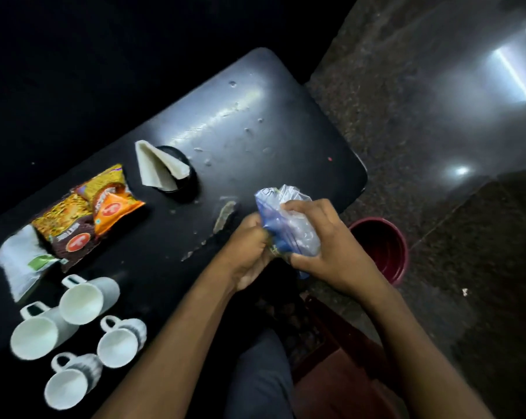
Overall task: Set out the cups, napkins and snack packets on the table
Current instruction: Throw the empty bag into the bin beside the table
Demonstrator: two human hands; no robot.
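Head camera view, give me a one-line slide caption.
Both hands, left and right, grip a plastic bag over a black table holding four white cups, snack packets and napkins.

Both my bare forearms reach forward from the bottom of the view and meet in the middle. My left hand (249,252) is closed in a fist, knuckles up. My right hand (319,237) is just beside it, fingers curled tight around a plastic bag (289,225) held between both hands.
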